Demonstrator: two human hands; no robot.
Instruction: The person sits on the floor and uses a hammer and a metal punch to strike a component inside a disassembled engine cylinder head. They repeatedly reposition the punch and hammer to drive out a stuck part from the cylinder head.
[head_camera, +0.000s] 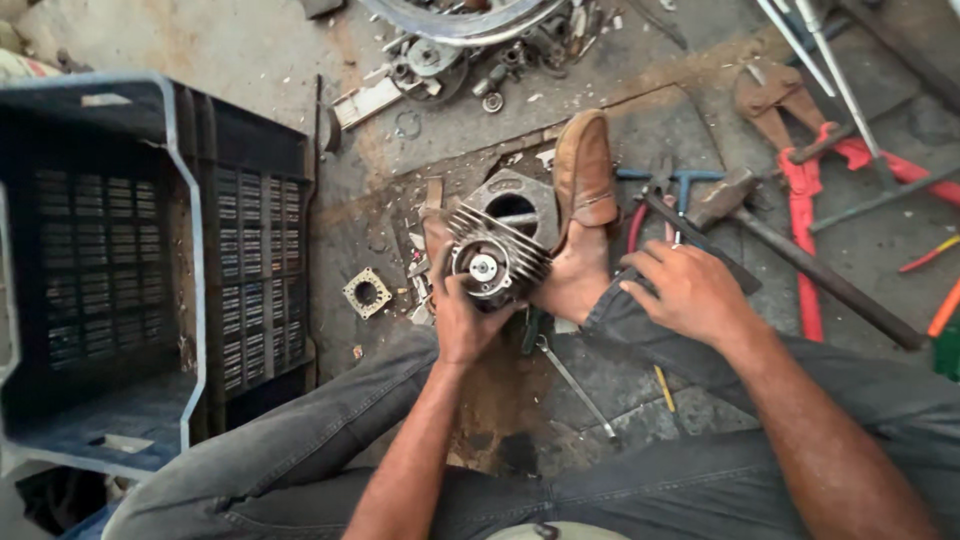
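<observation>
My left hand grips a finned metal engine cylinder head, held up on edge with its round chamber and centre stud facing me. Behind it on the floor lies a finned cylinder block with an open bore. My right hand rests on my grey trouser leg near the ankle, fingers bent, holding nothing. A brown leather shoe on my foot sits just right of the engine parts.
A dark blue plastic crate stands at the left. A square gasket plate lies on the concrete. A hammer, red-handled cutters, a T-handle wrench, a spanner and loose parts near a wheel rim surround me.
</observation>
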